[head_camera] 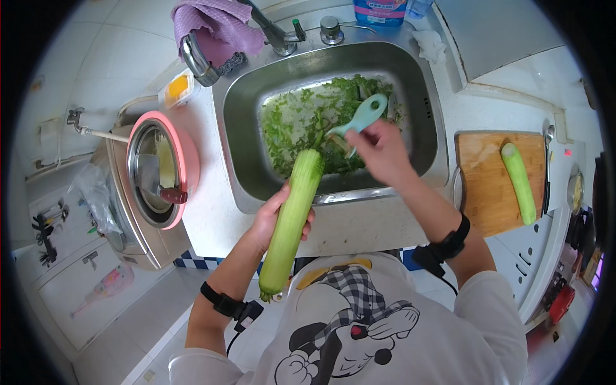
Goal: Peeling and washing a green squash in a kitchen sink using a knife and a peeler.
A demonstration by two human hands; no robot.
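Note:
My left hand (269, 214) grips a long pale green squash (293, 221), tilted across the front rim of the steel sink (240, 163). The squash has a short stem at its upper end and a small blossom remnant at the lower end. In my right hand (382, 154) is a light teal vegetable peeler (368, 113), held above the sink, its blade end close to the squash's stem. Below, wet leafy greens and scraps (284, 130) are strewn over the sink floor. My fingers hide part of the peeler.
A wooden cutting board (486, 187) at right bears another pale squash (519, 183). On the left, a pink-rimmed pot (192, 168) has a cleaver (149, 175) across it. The faucet (276, 36) rises behind the sink, near a purple cloth (211, 24) and a blue bottle (380, 12).

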